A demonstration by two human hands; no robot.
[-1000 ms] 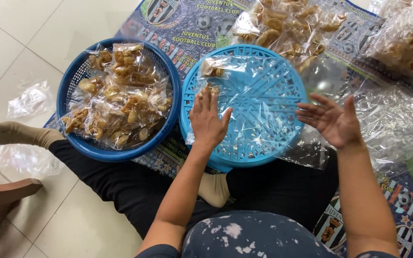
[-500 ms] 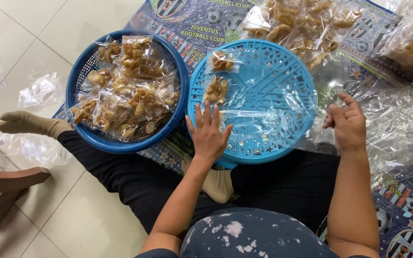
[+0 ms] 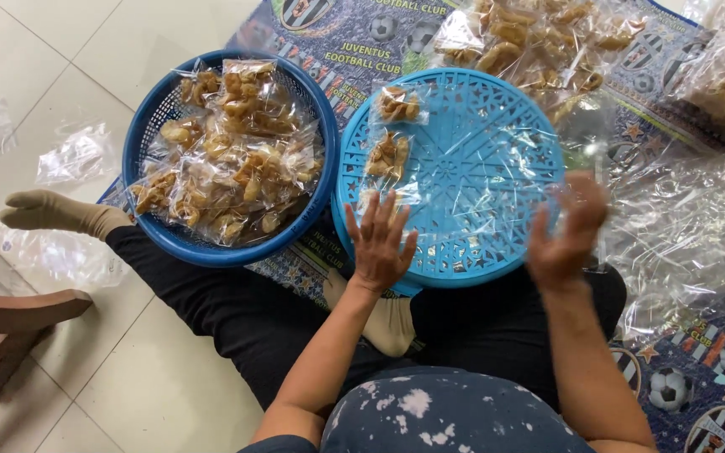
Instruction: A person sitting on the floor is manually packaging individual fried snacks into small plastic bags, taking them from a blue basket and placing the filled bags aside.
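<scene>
While both hands spread open and empty — left hand (image 3: 379, 243), blurred right hand (image 3: 568, 231) — snack packets (image 3: 389, 155) lie just beyond the left.

You have two round plastic baskets: one dark blue basket (image 3: 230, 159) heaped with snack packets, one light blue upturned basket (image 3: 455, 172) carrying two small clear packets (image 3: 399, 105) (image 3: 386, 157). Two hands (image 3: 379, 243) (image 3: 568, 231) show.
</scene>
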